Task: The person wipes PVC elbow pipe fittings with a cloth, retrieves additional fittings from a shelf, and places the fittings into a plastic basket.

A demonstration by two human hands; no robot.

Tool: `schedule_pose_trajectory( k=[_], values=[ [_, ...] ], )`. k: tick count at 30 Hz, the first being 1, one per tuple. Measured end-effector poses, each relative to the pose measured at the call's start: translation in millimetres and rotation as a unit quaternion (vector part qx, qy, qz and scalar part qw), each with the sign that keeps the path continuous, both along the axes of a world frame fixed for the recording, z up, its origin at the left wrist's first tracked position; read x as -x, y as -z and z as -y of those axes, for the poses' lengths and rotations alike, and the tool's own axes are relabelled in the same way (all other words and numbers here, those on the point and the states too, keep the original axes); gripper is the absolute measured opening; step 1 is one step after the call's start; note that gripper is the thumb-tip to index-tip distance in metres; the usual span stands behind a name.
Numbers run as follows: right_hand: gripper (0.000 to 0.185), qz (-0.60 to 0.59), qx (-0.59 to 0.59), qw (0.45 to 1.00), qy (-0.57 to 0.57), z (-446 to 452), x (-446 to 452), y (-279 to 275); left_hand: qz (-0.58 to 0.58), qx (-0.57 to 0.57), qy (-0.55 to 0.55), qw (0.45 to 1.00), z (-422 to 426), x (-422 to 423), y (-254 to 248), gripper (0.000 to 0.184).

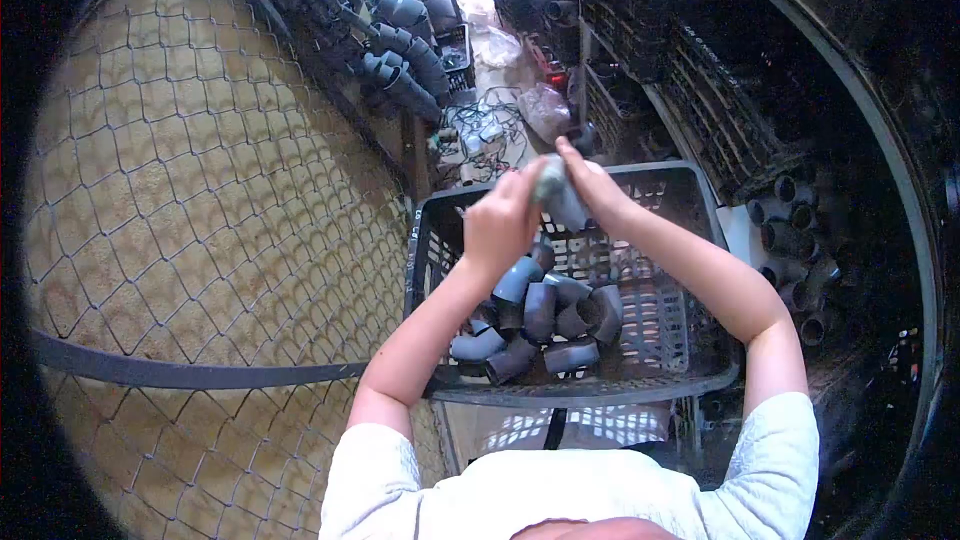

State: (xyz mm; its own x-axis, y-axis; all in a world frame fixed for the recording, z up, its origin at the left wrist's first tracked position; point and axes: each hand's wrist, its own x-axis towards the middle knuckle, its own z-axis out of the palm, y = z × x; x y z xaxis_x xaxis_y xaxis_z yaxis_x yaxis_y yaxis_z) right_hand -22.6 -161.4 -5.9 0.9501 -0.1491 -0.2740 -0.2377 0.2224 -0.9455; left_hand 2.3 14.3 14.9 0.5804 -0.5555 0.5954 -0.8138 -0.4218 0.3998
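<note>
Above the far side of a black plastic crate (580, 400), my two hands come together around a grey pipe fitting (570, 208). My left hand (502, 220) has its fingers curled against the fitting's left side, with a pale greenish patch, perhaps a rag, next to them. Pressed along the other side is my right hand (592, 183), its fingers stretched forward and close together. Blur and the hands hide the fitting's exact shape. Below them, several grey pipe elbows (539, 312) lie loosely piled in the left and middle of the crate.
A chain-link fence (200, 190) runs along the left. Grey pipe fittings (402, 10) are stacked beyond it. On the right stand black crates (720, 90) and more dark pipe fittings (790, 235). Tangled black cords (490, 120) and a plastic bag (545, 110) lie on the floor ahead.
</note>
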Motion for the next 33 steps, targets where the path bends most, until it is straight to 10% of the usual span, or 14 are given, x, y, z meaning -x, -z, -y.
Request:
schedule_pose_trajectory(
  k=[9,33],
  values=[
    [0.054,0.041,-0.010,0.999,-0.010,1.8,10.9,-30.2,0.170,-0.004,0.075,0.983,-1.0,-15.6,1.1,0.050],
    [0.055,0.023,0.016,1.000,0.013,-2.7,20.3,-41.4,0.052,0.020,0.081,0.995,-3.1,2.8,10.2,0.055]
  ],
)
